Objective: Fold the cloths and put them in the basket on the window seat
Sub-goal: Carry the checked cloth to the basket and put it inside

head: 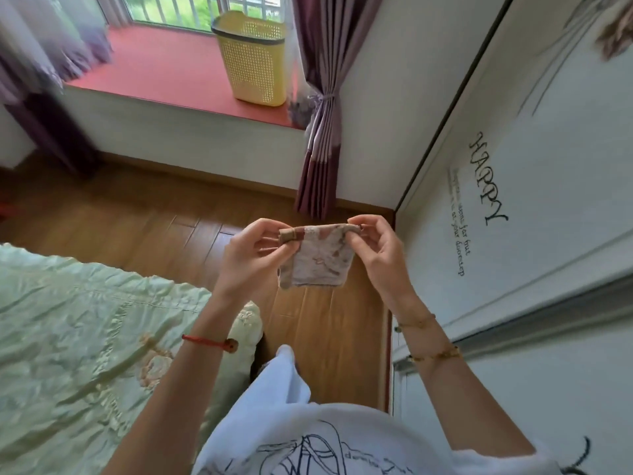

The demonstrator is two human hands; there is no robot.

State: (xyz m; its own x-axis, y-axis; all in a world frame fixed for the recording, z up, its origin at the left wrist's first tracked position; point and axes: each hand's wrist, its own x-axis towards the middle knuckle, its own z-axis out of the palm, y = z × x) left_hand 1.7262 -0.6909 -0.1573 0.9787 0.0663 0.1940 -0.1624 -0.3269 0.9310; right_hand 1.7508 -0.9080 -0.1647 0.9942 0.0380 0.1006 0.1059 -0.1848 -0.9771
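A small patterned cloth (317,258), pale with brownish marks, hangs folded between both hands above the wooden floor. My left hand (250,250) pinches its upper left corner and my right hand (375,246) pinches its upper right corner. A yellow perforated basket (255,60) with a dark rim stands on the red window seat (161,68), far ahead of the hands. I cannot see what is inside the basket.
A bed with a pale green quilt (78,337) fills the lower left. A white wardrobe door (534,200) with lettering runs along the right. Purple curtains (322,132) hang beside the window seat, with wooden floor (137,214) in between.
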